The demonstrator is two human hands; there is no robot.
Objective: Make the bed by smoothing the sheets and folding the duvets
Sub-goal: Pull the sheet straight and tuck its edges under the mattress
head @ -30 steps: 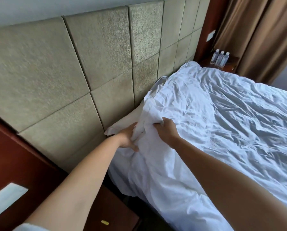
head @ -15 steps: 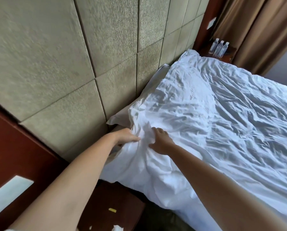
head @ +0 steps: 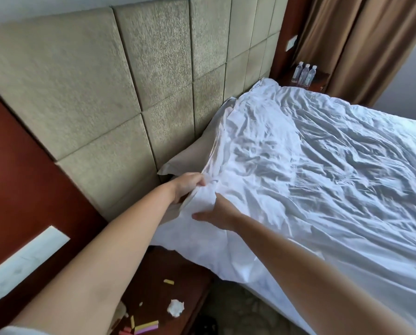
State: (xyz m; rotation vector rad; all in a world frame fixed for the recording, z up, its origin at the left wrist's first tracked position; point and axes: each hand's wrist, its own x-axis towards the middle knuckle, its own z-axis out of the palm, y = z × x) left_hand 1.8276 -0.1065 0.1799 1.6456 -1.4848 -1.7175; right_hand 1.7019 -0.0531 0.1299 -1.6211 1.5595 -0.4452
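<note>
A crumpled white duvet (head: 311, 170) covers the bed from the headboard to the right edge of view. Its near corner hangs over the bedside. My left hand (head: 189, 186) grips the duvet's top corner, fingers curled into the cloth, close to the headboard. My right hand (head: 218, 212) lies just right of it and lower, flat on the duvet with thumb spread and fingers straight, pressing the cloth. A white pillow (head: 190, 155) shows partly from under the duvet edge, against the headboard.
A padded beige headboard (head: 120, 93) fills the left. Below it a dark wooden nightstand (head: 178, 281) carries a crumpled tissue (head: 176, 307) and coloured paper scraps (head: 145, 326). Three water bottles (head: 305, 73) stand on the far nightstand by brown curtains (head: 361, 44).
My left hand has kept its grip on the duvet corner and drawn it toward the headboard. My right hand has opened flat and slid lower on the cloth. The view tipped down.
</note>
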